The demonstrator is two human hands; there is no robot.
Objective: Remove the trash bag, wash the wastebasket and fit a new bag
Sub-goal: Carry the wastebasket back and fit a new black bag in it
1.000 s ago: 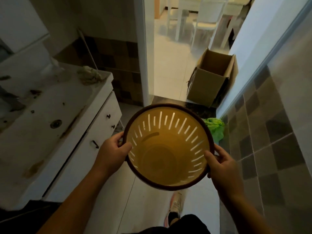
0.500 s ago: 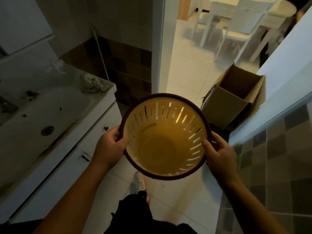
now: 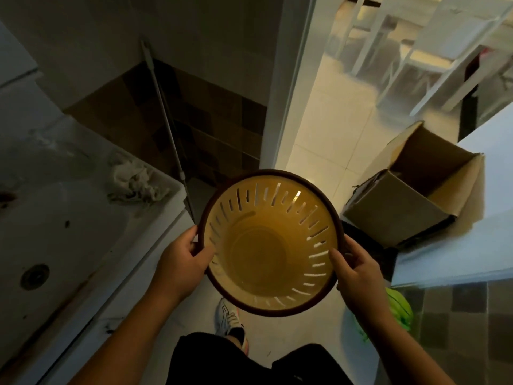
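Since the earlier frames the view has shifted: the doorway and cardboard box [image 3: 410, 190] sit farther right, the green bag [image 3: 399, 309] shows again low at right, partly behind the right forearm. Wastebasket [image 3: 269, 243] stays held at centre, same two-handed grip, mouth facing the camera.

Wastebasket: round, yellow plastic, smooth inside, slotted wall with thin radial slits, dark brown rim ring. No bag in it; bottom looks bare. It is held in the air above the tiled floor, between the sink bench [image 3: 91, 245] on the left and the tiled wall on the right.

Left hand [image 3: 181, 262] closed on the left rim, thumb inside over the edge, fingers behind. Right hand [image 3: 354, 270] closed on the right rim, thumb inside, index finger lying along the rim. Both forearms reach up from the near edge, bare.

Sink bench: white, stained, round drain, crumpled rag [image 3: 133, 180] on its far corner. A metal pole [image 3: 166, 118] leans against the brown tiled wall beyond. Cardboard box is open, tilted, on the floor by the doorway. One sneaker [image 3: 230, 319] below the wastebasket.
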